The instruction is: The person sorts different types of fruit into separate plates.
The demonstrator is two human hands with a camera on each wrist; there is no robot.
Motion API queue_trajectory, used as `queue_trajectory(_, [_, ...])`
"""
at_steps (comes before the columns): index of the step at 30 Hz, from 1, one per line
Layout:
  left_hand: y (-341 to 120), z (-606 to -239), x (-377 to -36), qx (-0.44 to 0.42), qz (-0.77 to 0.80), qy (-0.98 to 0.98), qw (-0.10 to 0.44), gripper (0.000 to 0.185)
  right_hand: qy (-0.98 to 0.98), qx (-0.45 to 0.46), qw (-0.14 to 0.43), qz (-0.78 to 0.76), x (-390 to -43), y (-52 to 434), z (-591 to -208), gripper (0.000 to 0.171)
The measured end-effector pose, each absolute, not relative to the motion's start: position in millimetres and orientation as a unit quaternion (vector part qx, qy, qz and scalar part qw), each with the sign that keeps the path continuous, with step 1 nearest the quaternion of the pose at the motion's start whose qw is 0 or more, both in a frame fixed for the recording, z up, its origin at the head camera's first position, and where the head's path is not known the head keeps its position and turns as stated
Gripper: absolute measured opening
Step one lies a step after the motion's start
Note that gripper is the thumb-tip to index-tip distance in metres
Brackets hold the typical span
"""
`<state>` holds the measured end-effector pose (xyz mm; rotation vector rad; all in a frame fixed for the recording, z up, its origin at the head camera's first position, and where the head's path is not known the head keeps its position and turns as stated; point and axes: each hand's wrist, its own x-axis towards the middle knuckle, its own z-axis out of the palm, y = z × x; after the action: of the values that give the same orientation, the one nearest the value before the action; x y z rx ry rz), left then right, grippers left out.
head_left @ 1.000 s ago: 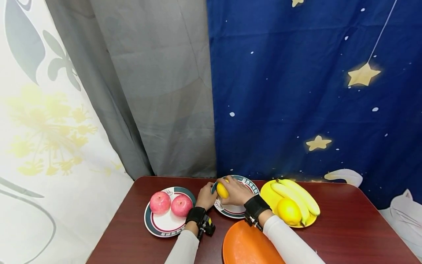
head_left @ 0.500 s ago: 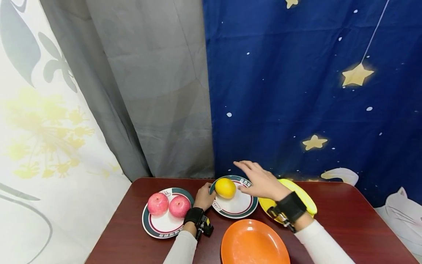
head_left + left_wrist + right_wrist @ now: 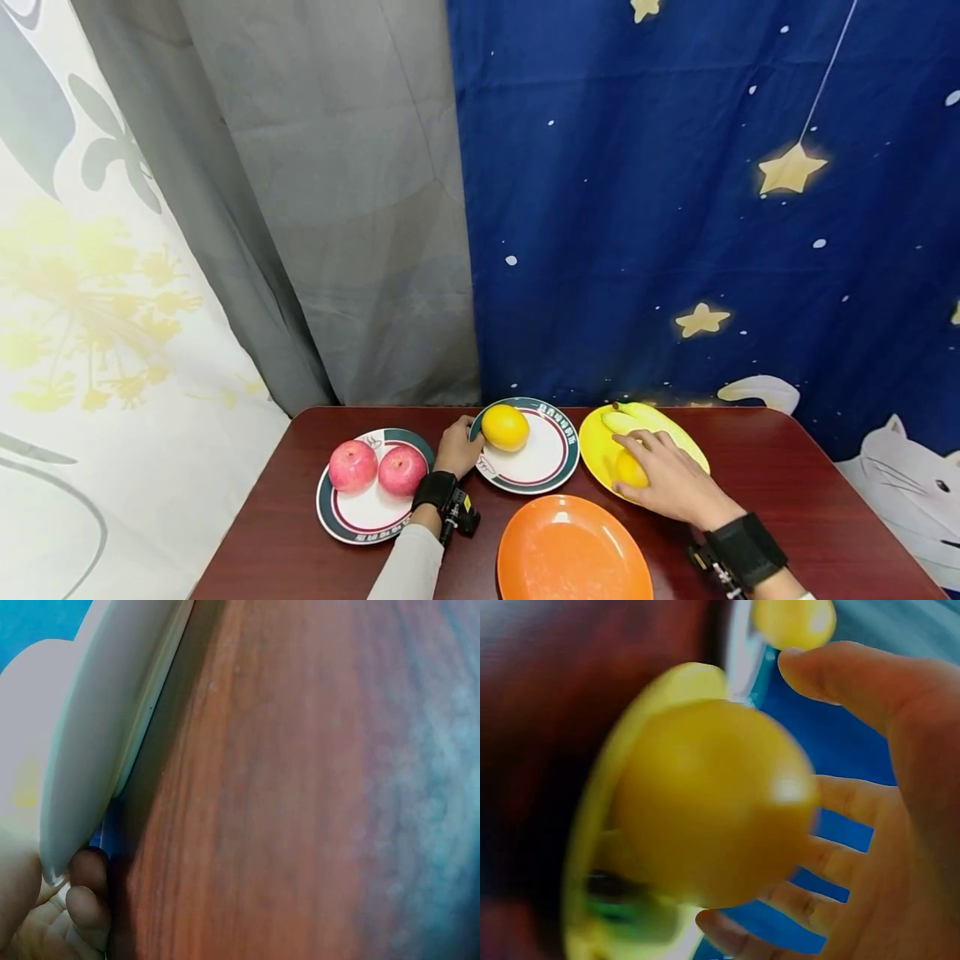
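In the head view, my left hand [image 3: 458,451] pinches the left rim of the middle plate [image 3: 536,468], white with a dark green edge. The left wrist view shows the thumb above this plate [image 3: 112,712] and curled fingers beneath it. One yellow lemon [image 3: 506,427] rests on that plate's left part. My right hand [image 3: 670,481] reaches over the yellow plate [image 3: 592,442], fingers spread around a second lemon [image 3: 631,470]. In the right wrist view its fingers extend behind this lemon [image 3: 716,802], with the thumb apart from it. Bananas [image 3: 663,423] lie beside it, partly hidden.
Two pink apples [image 3: 353,466] sit on another green-rimmed plate [image 3: 330,512] at the left. An orange plate [image 3: 573,550] lies at the table's front. Behind the brown table [image 3: 780,483] hang grey and blue curtains [image 3: 555,250].
My right hand has let go of the lemon on the middle plate and moved right, over the lemon on the yellow plate. My left hand stays at the middle plate's rim.
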<state>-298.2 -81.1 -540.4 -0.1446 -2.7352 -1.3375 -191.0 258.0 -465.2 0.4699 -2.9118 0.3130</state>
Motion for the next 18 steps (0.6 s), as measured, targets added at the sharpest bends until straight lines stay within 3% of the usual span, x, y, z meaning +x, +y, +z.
queue_trajectory(5, [-82, -540, -298, -0.050, -0.439, -0.896, 0.049, 0.030, -0.975, 0.152, 0.109, 0.124, -190, 261, -483, 0.064])
queue_trajectory(18, [-83, -541, -299, -0.052, -0.438, -0.897, 0.042, 0.031, -0.973, 0.161, 0.114, 0.117, -193, 260, -494, 0.072])
